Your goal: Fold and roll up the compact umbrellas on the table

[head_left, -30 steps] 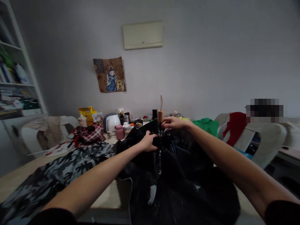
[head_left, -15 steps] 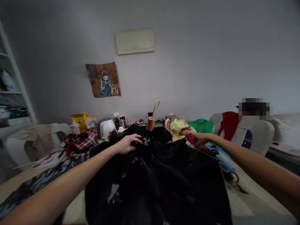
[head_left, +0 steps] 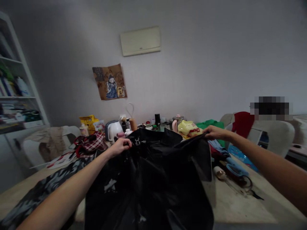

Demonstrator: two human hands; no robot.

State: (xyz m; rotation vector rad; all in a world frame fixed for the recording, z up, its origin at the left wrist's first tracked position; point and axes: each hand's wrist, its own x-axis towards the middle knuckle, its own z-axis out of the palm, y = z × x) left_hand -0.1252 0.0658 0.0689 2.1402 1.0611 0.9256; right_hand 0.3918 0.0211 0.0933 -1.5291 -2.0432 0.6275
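A black umbrella (head_left: 153,179) with white printed patches is draped loosely over the front of the table. Its wooden handle (head_left: 133,124), with a thin looped strap, rises at the far side, and silvery metal parts show among the folds near it. My left hand (head_left: 118,147) is closed at the upper left of the umbrella, fingers curled at the black cloth beside the metal parts. Out to the right, my right hand (head_left: 213,132) pinches the canopy's edge and holds it raised and stretched.
Left of the umbrella lie a red plaid cloth (head_left: 92,143) and a grey patterned cloth (head_left: 55,182). A white kettle (head_left: 115,131), a yellow packet (head_left: 189,128) and a green bag (head_left: 211,124) stand behind. Blue scissors-like handles (head_left: 235,169) lie right. A person (head_left: 271,108) is at the back right.
My right hand has taken the canopy's edge and lifted it, drawing the right side inward. The wooden handle has swung left and my left hand has shifted slightly left.
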